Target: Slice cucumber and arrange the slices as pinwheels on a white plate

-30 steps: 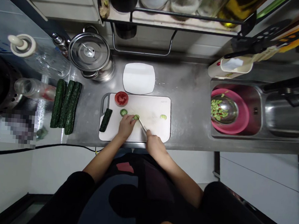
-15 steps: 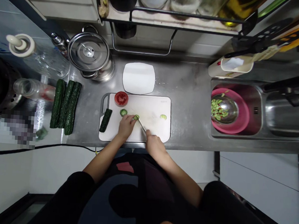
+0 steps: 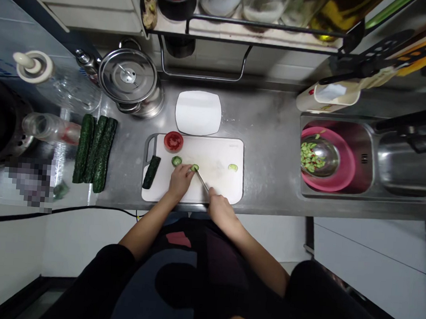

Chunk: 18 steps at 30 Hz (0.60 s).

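Over the white cutting board (image 3: 214, 191), my left hand (image 3: 181, 179) pinches a small cucumber piece (image 3: 194, 168) between its fingertips. My right hand (image 3: 221, 205) is wrapped round the handle of a knife (image 3: 201, 179), whose tip end lies at that piece. Just left of my left hand is a hollowed-looking cucumber slice (image 3: 176, 161). A dark green length of cucumber (image 3: 151, 172) lies near the board's left side, and a pale slice (image 3: 233, 167) lies at the right. Near the top left corner sits a small round red dish (image 3: 173, 141).
Behind the board is a white plate (image 3: 198, 113). Several whole cucumbers (image 3: 94, 153) lie to the left, below a lidded steel pot (image 3: 128, 76). At the right, the sink holds a pink basin (image 3: 347, 162) with a metal bowl (image 3: 329, 156) of cut pieces. A rack (image 3: 267, 38) overhangs the back.
The view has shifted very slightly. Both hands, the knife and the cucumber piece stay in nearly the same place.
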Tool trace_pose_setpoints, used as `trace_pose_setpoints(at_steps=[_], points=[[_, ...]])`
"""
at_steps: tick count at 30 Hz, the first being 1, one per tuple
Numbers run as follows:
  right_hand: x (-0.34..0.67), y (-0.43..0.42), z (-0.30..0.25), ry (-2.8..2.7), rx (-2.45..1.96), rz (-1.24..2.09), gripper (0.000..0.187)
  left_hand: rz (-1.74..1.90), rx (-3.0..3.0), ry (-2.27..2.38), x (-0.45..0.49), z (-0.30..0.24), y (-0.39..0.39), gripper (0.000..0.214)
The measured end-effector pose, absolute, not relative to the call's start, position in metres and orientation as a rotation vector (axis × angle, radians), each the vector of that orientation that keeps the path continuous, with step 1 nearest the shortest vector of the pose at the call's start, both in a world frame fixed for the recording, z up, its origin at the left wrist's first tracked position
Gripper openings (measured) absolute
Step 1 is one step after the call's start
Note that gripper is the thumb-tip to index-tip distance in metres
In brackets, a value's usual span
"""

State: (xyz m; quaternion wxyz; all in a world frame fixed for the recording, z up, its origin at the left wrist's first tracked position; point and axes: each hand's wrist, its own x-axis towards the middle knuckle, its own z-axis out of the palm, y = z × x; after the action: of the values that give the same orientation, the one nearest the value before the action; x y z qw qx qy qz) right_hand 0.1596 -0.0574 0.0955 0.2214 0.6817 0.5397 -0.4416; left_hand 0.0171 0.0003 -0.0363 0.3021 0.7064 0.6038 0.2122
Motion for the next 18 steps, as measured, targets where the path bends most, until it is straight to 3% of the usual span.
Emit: trace_pose_setpoints(at_steps=[7, 10, 14, 18], points=[[0.186, -0.092, 0.102, 1.469, 1.914, -1.209, 0.045, 0.488, 1.833, 1.628, 0.018, -0.03, 0.004, 0.019], [0.203, -0.102, 0.091, 1.671, 2.148, -1.033, 0.04, 0.438, 1.798, 1.644, 0.021, -0.026, 0.006, 0.019], [0.22, -0.091, 0.055, 1.796, 2.517, -0.701, 0.051, 0.404, 1.818, 1.683, 0.026, -0.021, 0.008, 0.016], [0.224, -0.067, 0.011, 1.747, 2.623, -0.612, 0.058, 0.333, 1.835, 1.722, 0.03, -0.016, 0.01, 0.014]])
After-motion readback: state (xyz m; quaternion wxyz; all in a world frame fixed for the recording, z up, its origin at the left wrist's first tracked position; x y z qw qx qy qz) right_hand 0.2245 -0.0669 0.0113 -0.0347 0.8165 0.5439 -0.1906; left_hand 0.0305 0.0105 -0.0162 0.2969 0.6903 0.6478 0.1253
